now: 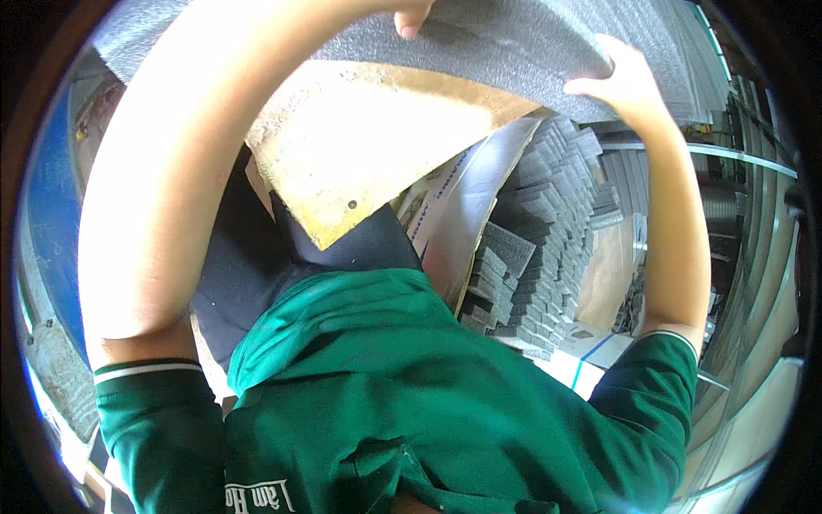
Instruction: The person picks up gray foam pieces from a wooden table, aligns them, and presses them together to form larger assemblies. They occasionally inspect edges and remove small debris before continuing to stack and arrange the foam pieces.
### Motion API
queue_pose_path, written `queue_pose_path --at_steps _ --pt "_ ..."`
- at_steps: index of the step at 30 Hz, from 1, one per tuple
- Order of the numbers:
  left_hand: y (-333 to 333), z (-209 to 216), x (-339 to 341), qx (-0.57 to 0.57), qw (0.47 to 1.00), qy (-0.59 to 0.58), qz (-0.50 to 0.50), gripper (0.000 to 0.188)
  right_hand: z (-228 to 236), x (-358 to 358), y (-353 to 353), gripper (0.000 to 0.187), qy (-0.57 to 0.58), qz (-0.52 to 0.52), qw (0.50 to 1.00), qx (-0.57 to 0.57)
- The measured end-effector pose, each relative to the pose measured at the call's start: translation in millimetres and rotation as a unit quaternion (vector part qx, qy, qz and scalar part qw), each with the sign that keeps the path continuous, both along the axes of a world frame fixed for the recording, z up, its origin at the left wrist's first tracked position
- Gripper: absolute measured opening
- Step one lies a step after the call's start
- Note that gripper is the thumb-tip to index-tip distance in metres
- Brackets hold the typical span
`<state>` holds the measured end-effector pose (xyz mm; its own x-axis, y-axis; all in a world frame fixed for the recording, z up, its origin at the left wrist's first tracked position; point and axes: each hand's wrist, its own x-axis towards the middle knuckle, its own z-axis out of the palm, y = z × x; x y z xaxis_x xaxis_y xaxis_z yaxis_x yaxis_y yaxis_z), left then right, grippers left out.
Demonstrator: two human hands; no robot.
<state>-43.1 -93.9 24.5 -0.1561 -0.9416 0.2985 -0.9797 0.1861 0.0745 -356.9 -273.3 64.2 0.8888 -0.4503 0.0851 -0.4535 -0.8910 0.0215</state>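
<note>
A large grey foam sheet (505, 60) spans the top of the view and bows over the far side of a pale wooden board (342, 171). My right hand (629, 81) grips the sheet's near right edge, with the thumb on one side and the fingers bent round the other. Reaching far across the board, my left arm ends at the upper edge. Of my left hand (413, 19) only the thumb and a bit beside it show, against the grey foam. Its other fingers lie out of the picture.
Many small grey foam blocks (548, 231) are piled to the right, beside an upright cardboard sheet (467, 197). The board's yellow-edged corner points at my lap. A blue panel (53, 206) stands at the left, and metal rails (745, 158) run along the right.
</note>
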Motion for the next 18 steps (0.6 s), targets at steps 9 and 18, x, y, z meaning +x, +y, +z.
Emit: queue_pose_path --at_steps 9,18 --pt "-16.6 9.1 -19.7 0.033 0.999 -0.008 0.027 0.075 11.3 -46.6 -37.5 0.071 0.103 -0.252 0.959 0.074" --pt "-0.7 17.4 -6.9 0.048 0.997 -0.035 0.041 0.074 24.7 -74.4 -41.3 0.069 0.161 -0.29 0.941 -0.069"
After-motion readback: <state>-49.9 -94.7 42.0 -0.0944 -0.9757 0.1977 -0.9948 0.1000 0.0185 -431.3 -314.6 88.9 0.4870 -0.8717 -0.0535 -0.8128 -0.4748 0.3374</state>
